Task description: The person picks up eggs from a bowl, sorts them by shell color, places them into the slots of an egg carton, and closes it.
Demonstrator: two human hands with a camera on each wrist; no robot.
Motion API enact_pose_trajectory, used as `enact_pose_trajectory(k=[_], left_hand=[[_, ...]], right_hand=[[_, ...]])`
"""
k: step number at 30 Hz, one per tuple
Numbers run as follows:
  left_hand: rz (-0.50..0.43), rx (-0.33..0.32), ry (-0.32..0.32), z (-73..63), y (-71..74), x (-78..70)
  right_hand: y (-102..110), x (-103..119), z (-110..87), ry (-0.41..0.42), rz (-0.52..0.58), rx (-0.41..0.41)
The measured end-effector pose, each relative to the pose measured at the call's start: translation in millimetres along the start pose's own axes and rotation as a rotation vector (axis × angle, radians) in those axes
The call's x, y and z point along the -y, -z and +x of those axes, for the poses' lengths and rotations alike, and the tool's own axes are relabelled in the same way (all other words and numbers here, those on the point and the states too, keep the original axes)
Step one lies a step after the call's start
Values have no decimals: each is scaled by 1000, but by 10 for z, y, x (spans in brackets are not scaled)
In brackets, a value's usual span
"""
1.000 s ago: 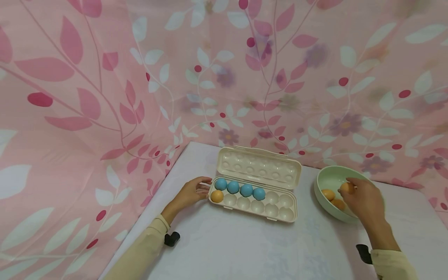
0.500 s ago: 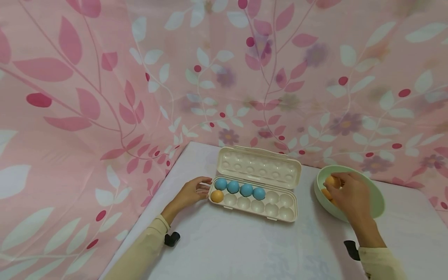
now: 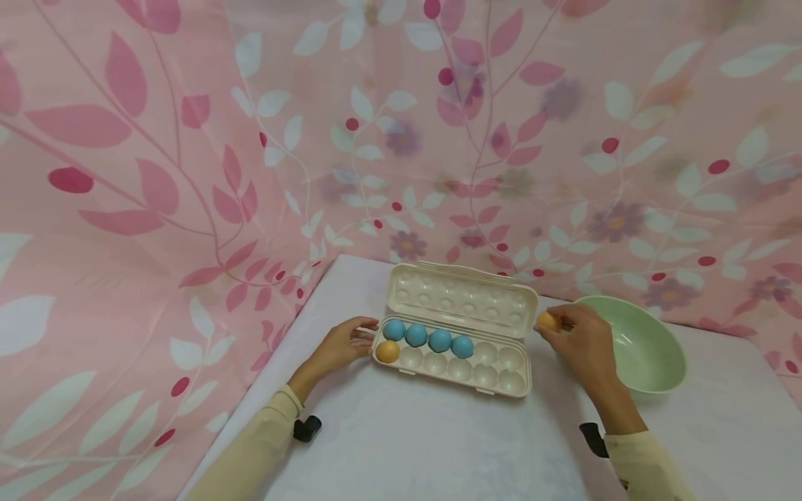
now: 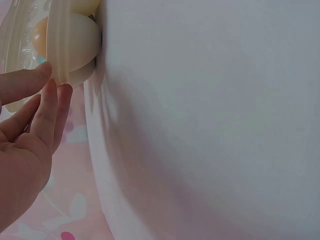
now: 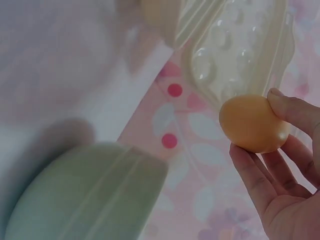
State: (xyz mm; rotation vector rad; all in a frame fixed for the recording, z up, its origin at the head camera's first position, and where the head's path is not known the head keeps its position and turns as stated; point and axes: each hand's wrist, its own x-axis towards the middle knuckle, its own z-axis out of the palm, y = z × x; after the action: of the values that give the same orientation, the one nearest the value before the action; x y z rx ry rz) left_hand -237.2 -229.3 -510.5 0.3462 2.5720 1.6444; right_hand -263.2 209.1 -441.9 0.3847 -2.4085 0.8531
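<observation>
A cream egg carton (image 3: 457, 374) lies with its lid raised. Several blue eggs (image 3: 416, 335) fill part of its back row, and an orange egg (image 3: 388, 351) sits at the left end of the front row. At the carton's left end, my left hand (image 3: 341, 345) has its thumb and fingertips right at the rim, fingers fairly straight. My right hand (image 3: 583, 344) pinches another orange egg (image 5: 254, 124) between thumb and fingertips, just right of the carton's lid (image 3: 464, 299). Behind that hand, a pale green bowl (image 3: 648, 348) is partly hidden.
A white cloth (image 3: 438, 445) covers the table. Pink leaf-patterned fabric (image 3: 401, 174) hangs behind and to the left. Black wrist mounts (image 3: 307, 428) sit on both forearms. In the right wrist view, the bowl's outer wall (image 5: 100, 195) stands beside the hand.
My right hand has come out from over the bowl and moved left with the orange egg, up near the carton. The left hand and carton have stayed put.
</observation>
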Motion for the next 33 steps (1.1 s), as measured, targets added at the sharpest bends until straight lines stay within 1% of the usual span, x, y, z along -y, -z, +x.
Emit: enact_pose_trajectory(k=[7, 11, 16, 18, 19, 22, 25, 28, 33], left_hand=[[12, -9, -7, -4, -13, 4], [10, -16, -3, -4, -21, -8], [29, -26, 12, -16, -13, -11], [45, -29, 13, -19, -7, -13], [50, -28, 3, -18, -5, -14], [46, -18, -19, -11, -7, -31], [32, -8, -32, -3, -16, -44], [34, -15, -19, -5, -24, -51], [66, -27, 6, -14, -24, -62]], right_hand=[[-220, 215, 30, -2, 105, 39], [-336, 336, 14, -11, 147, 86], [-512, 477, -51, -27, 194, 137], [-605, 525, -92, -27, 226, 155], [-652, 546, -115, -26, 245, 161], [-774, 614, -172, -28, 301, 169], [-865, 681, -205, -12, 331, 154], [-930, 752, -218, 20, 358, 144], [-1005, 858, -250, 47, 379, 156]])
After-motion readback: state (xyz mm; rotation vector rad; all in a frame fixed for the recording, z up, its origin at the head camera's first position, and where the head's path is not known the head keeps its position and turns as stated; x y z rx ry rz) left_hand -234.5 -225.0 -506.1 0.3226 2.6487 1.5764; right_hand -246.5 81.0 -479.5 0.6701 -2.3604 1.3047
